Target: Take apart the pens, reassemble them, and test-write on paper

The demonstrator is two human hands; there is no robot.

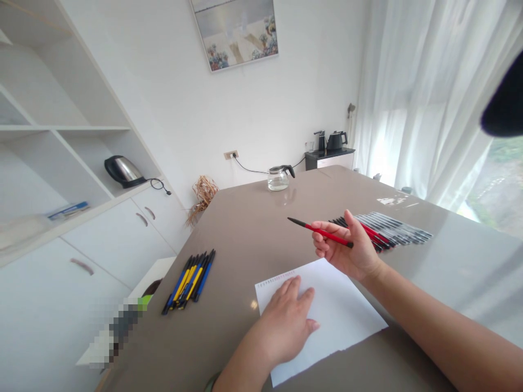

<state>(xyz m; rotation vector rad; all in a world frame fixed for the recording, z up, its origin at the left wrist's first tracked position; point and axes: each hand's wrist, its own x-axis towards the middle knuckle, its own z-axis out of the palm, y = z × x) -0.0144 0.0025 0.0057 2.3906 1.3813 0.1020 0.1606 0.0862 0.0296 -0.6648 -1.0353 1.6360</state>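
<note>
From my remote seat I'm picking out, far left, a black-and-steel electric kettle [126,171] sitting in a white shelf unit [90,128]. Next, on the glossy brown table [241,228], blue and yellow pens [190,281] are lying in a loose bundle; a nudge could set them rolling. The left hand [288,321] is lying palm down on a white sheet of paper [347,310], fingers slightly spread, gripping nothing. A row of small marks [275,279] is running along the sheet's far edge. Were that hand easing off, I'm judging, the sheet could skid on the smooth tabletop. Well beyond, a glass carafe [278,179] is standing upright, holding clear liquid. A red pen [324,233] is hovering, tapered black end pointing left, not touching the paper. The right hand [351,253] is holding it between thumb and bent fingers; that light-looking hold could let it swivel or drop. Just beyond this hand, clear-barrelled pens [408,231] and red-barrelled pens [376,234] are lying side by side; a drifting wrist could scatter them.
</note>
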